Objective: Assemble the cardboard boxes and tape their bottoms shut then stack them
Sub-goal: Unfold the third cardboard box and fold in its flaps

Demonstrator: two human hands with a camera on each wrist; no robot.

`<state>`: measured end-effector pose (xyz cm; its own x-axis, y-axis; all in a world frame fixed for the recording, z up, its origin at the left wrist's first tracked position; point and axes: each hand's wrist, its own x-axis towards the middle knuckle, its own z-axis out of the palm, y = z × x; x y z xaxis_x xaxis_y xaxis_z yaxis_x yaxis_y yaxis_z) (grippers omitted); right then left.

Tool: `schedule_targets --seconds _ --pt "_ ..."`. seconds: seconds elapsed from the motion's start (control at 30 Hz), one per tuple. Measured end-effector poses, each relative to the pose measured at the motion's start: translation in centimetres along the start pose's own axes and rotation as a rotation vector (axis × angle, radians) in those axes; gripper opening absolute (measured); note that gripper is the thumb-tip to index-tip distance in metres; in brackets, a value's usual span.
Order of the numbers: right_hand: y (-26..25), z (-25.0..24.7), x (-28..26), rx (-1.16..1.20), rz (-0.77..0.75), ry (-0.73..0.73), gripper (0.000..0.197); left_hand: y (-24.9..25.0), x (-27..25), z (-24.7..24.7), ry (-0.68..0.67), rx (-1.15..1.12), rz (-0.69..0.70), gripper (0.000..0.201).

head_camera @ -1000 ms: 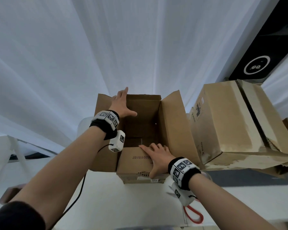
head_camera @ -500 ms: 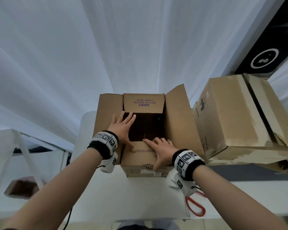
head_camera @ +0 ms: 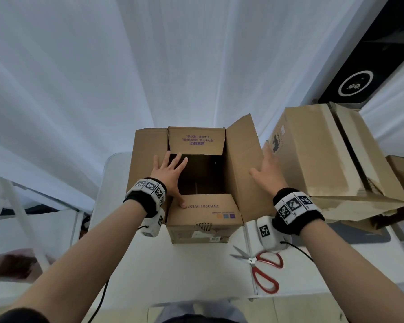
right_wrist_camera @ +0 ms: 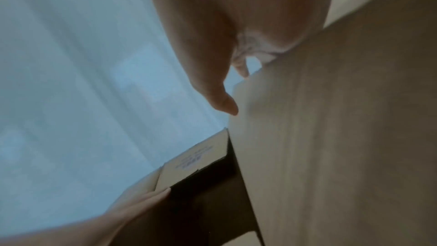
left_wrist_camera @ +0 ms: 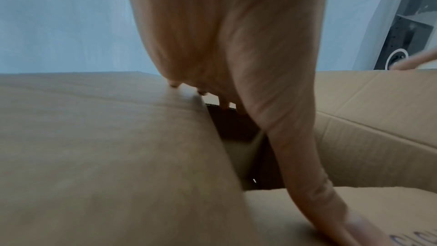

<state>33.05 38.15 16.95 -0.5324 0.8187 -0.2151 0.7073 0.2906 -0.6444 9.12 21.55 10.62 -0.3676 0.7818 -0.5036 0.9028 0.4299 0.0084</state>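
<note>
Both hands are lying flat and unclenched on the corrugated cardboard box (head_camera: pixel 203 213): left hand (head_camera: pixel 170 176) spanning its dark opening, right hand (head_camera: pixel 269 173) pressing its right flap (head_camera: pixel 243 164), fingertips hidden.

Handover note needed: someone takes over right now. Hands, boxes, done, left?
Left hand: open, flat on the left flap of the open brown cardboard box, thumb on the near flap.
Right hand: open, palm against the upright right flap.
Done: box erected, two short flaps folded in.
Left: close both long flaps, tape the seam, stack with the finished brown cardboard boxes on the right. Red-handled scissors lie on the white table; no tape in view.
</note>
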Motion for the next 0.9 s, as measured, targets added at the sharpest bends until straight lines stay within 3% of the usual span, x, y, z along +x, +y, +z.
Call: schedule_targets --seconds 0.17,0.33,0.5,0.67,0.73,0.83,0.9 --pt "-1.9 1.4 -1.0 -0.024 -0.018 -0.086 0.072 -0.2 0.0 0.1 -0.002 -0.002 -0.006 0.149" --pt "-4.0 3.9 -1.2 -0.001 -0.111 -0.295 0.066 -0.2 -0.1 0.2 0.015 0.006 -0.006 0.146" --pt "-3.0 7.2 -1.2 -0.346 -0.046 -0.469 0.078 -0.3 -0.4 0.6 0.035 -0.038 -0.01 0.145" --pt "-2.8 8.0 -1.3 -0.532 -0.079 -0.452 0.093 -1.0 -1.3 0.8 0.082 -0.246 -0.009 0.14" --pt "-3.2 7.9 -1.1 -0.539 -0.06 -0.468 0.094 -1.7 -2.3 0.3 0.148 -0.315 -0.076 0.131" --pt "-3.5 7.9 -1.0 -0.561 -0.047 -0.473 0.094 -3.3 -4.3 -0.4 0.296 -0.34 -0.304 0.118" --pt "-3.6 8.0 -1.0 -0.567 -0.047 -0.47 0.094 -4.0 -5.8 -1.1 0.326 -0.476 -0.429 0.118"
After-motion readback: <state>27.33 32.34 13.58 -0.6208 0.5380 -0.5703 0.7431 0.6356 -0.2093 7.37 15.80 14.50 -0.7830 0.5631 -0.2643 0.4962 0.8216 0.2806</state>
